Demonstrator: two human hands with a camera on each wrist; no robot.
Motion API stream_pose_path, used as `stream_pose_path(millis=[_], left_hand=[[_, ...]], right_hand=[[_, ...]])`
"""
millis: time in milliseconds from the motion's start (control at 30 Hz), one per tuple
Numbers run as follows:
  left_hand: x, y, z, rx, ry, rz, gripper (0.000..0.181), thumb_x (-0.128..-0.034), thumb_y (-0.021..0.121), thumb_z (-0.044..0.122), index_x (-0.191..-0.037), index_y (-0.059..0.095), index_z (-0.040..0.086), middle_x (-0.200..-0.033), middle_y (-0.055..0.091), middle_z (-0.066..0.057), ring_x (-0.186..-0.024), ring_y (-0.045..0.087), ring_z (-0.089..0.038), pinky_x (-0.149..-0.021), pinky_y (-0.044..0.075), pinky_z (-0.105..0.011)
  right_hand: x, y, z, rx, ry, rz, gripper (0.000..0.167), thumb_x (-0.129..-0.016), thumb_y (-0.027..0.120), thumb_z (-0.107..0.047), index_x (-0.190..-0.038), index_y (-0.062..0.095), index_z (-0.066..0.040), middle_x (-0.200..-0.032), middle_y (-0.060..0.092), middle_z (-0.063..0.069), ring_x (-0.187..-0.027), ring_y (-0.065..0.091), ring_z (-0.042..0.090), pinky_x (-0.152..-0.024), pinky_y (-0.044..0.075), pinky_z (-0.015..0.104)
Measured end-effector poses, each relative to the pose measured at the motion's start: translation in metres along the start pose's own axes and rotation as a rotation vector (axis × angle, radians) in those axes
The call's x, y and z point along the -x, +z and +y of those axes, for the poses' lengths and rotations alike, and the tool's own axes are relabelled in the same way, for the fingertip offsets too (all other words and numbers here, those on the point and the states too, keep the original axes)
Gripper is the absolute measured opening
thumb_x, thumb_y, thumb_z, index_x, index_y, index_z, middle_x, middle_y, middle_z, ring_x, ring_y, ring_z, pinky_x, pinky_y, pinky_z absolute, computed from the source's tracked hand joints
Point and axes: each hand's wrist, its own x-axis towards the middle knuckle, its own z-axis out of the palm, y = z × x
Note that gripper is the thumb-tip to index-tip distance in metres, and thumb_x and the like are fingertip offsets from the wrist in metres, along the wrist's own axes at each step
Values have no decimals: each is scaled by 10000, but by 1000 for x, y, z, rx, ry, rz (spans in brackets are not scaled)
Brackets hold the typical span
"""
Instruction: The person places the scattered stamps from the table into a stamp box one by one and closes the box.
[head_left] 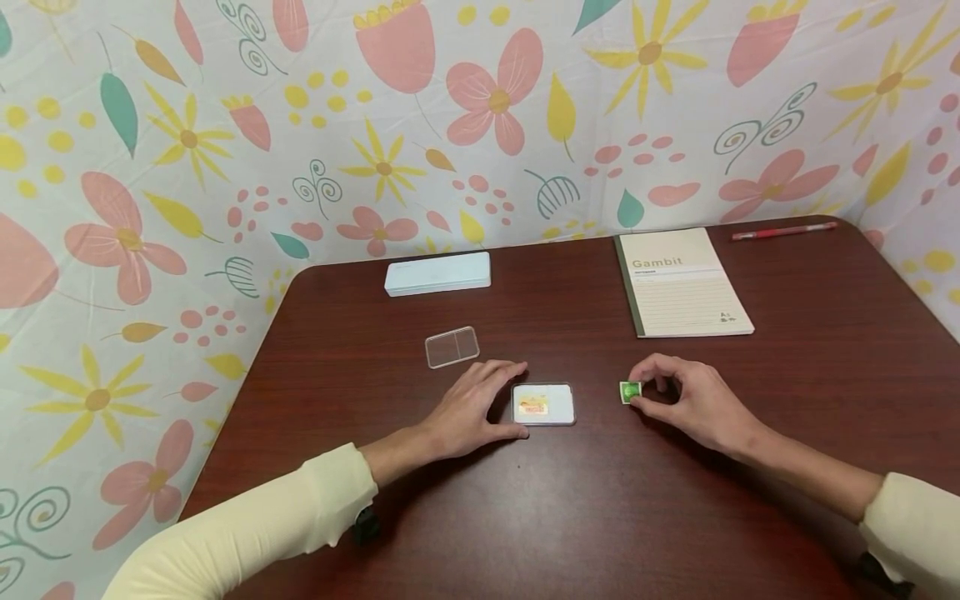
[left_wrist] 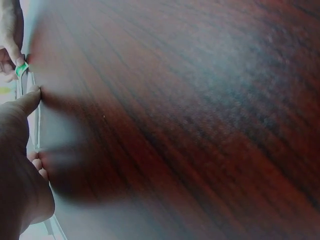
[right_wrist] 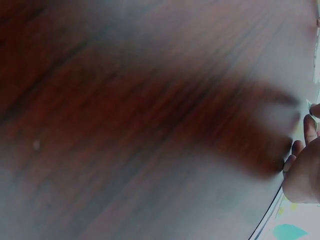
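Observation:
In the head view a small clear plastic case (head_left: pixel 561 405) with a white inside lies on the table. A small yellow and orange stamp (head_left: pixel 533 404) lies in its left part. My left hand (head_left: pixel 468 410) rests beside the case's left side, thumb and fingers spread about its near and far corners; whether they touch it I cannot tell. To the right of the case my right hand (head_left: pixel 693 400) pinches a small green stamp (head_left: pixel 627 392) with a pale border between thumb and finger. The left wrist view also shows the green stamp (left_wrist: pixel 21 69) in the right hand's fingertips.
A clear lid (head_left: pixel 452 347) lies behind my left hand. Farther back on the brown table (head_left: pixel 555 517) are a pale blue box (head_left: pixel 438 274), a notebook (head_left: pixel 682 292) and a red pen (head_left: pixel 784 231). A flowered cloth (head_left: pixel 247 167) hangs behind the table.

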Motion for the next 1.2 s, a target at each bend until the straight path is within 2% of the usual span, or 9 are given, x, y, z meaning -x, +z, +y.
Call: stream_pose_path(millis=[233, 467, 700, 933, 1200], left_hand=[[1, 0, 1, 2, 1, 2, 912, -878, 892, 424, -1602, 450, 88, -1511, 535, -66, -1372, 494, -245, -1169, 384, -455], [1, 1, 1, 0, -4, 2, 910, -876, 893, 425, -1602, 453, 97, -1513, 534, -67, -1373, 493, -249, -1163, 388, -447], [1, 1, 2, 0, -3, 5, 910, -873, 898, 417, -1600, 456, 94, -1509, 537, -67, -1370, 496, -248, -1156, 394, -449], [-1, 0, 2, -8, -8, -3, 909, -877, 893, 423, -1605, 451, 106, -1519, 531, -61, -1378, 488, -243, -1158, 394, -449], [-1, -2, 2, -11, -8, -6, 896, -873, 897, 423, -1593, 465, 109, -1519, 531, -60, -1372, 492, -240, -1155, 395, -448]], right_hand=[[0, -1, -2, -23, 7, 0, 324, -815, 895, 22, -1002, 734, -188, -819, 608, -133, -721, 506, 102, -613, 387, 195], [-3, -3, -6, -68, 54, 0, 252, -880, 845, 19, -960, 741, -196, -737, 615, -96, -622, 513, 96, -552, 401, 214], [-8, -5, -10, -109, 46, -1, 250, -890, 824, 50, -1040, 761, -140, -849, 725, -73, -664, 556, 108, -575, 425, 218], [-16, -8, -16, -115, 22, -16, 256, -887, 829, 50, -973, 762, -182, -858, 744, -63, -762, 657, 95, -668, 486, 175], [-28, -8, -29, -126, 43, -39, 247, -886, 837, 28, -924, 739, -194, -840, 722, -52, -711, 619, 131, -631, 473, 209]])
